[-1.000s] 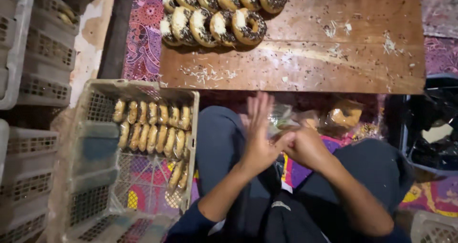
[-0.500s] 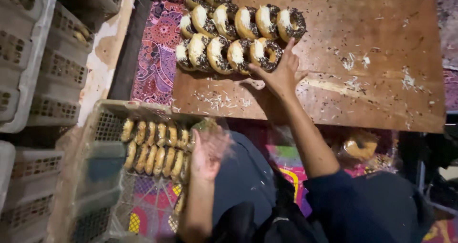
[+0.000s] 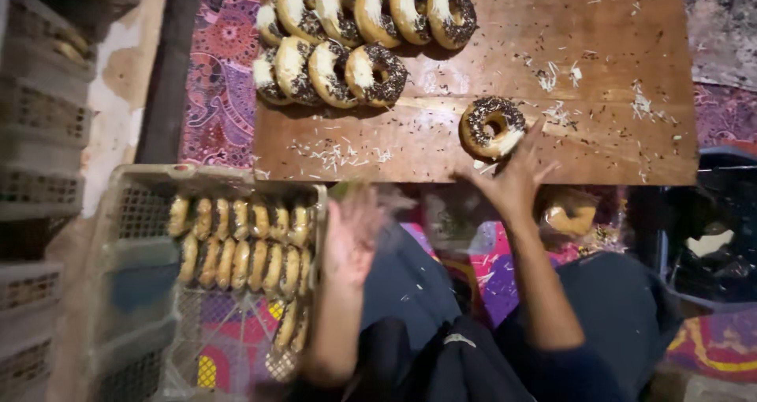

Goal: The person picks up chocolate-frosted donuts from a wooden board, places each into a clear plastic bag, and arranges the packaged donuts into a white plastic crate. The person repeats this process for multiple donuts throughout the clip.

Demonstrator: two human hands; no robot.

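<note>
Right hand (image 3: 512,183) is up at the near edge of the wooden counter (image 3: 599,71), fingers spread and empty, tips just short of a single chocolate-sprinkled doughnut (image 3: 492,126). That doughnut lies flat on its own, close to the near edge, with bare wood all around it; I can't tell whether a fingertip actually touches it, but it looks just apart.

Left hand (image 3: 352,232) is blurry, hanging over the lap beside the right rim of the grey plastic crate (image 3: 134,213). Fingers look loosely open and not pinching anything, though the blur makes it hard to be sure.

The far left corner of the counter is packed: two rows of sprinkled doughnuts (image 3: 347,39) leaning on each other, the front row stopping well short of the lone one. The whole right half of the counter is open wood with only scattered sprinkles and shreds.

Inside the crate, plain doughnuts (image 3: 236,244) stand on edge in two tight rows along the far side, and the near part is open mesh. A bagged doughnut (image 3: 569,213) sits just under the counter edge, right of the right wrist. More crates (image 3: 39,134) are stacked on the far left.
</note>
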